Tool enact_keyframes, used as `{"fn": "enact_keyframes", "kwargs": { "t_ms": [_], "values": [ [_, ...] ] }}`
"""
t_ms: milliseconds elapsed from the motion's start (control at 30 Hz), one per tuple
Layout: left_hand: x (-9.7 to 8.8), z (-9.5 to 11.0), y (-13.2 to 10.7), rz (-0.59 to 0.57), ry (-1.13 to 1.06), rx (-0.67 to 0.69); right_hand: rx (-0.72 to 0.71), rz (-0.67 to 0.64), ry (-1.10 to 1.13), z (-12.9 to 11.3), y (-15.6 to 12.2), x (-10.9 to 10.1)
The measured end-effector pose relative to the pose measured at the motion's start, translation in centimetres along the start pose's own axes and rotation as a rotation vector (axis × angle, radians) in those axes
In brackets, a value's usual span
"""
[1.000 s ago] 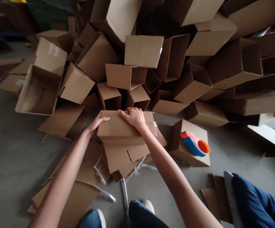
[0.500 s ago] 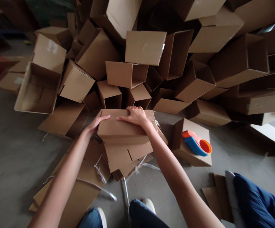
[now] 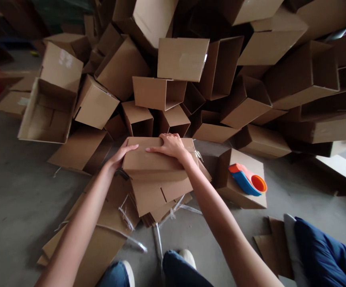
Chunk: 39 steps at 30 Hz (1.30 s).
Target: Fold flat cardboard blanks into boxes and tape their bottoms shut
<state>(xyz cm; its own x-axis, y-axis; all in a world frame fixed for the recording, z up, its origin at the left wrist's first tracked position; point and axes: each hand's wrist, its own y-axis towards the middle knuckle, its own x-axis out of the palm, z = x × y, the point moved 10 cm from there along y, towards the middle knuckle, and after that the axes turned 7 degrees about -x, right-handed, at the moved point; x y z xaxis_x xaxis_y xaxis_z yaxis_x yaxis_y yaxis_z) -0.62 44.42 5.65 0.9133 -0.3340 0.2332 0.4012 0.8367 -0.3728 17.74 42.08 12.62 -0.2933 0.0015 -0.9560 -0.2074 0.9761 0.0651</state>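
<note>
A small closed cardboard box (image 3: pixel 152 157) lies in front of me on a stack of flattened cardboard (image 3: pixel 149 197). At its left end, my left hand (image 3: pixel 121 154) grips it with the thumb on top; the other fingers are mostly hidden down the side. My right hand (image 3: pixel 169 145) rests over the top, thumb stretched to the left and fingers bent at the far edge, holding the box too. To the right, an orange and blue tape dispenser (image 3: pixel 247 180) lies on another cardboard box (image 3: pixel 238 201).
A pile of cardboard boxes, many open-ended, rises beyond my hands; one open box (image 3: pixel 49 109) stands at the left. Flattened cardboard (image 3: pixel 101 239) and loose white strapping (image 3: pixel 159 241) lie near my feet. Dark blue padded fabric (image 3: pixel 325 251) is at lower right.
</note>
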Motion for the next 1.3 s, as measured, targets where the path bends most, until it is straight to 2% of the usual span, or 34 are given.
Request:
{"fn": "enact_keyframes", "kwargs": {
  "t_ms": [900, 1300],
  "values": [
    [0.14, 0.03, -0.06, -0.005, -0.011, 0.014, 0.012, -0.014, -0.042, -0.56, -0.35, -0.58],
    [-0.11, 0.26, 0.02, 0.007, 0.050, 0.009, 0.016, -0.016, -0.045, -0.91, -0.92, -0.82]
  ]
}}
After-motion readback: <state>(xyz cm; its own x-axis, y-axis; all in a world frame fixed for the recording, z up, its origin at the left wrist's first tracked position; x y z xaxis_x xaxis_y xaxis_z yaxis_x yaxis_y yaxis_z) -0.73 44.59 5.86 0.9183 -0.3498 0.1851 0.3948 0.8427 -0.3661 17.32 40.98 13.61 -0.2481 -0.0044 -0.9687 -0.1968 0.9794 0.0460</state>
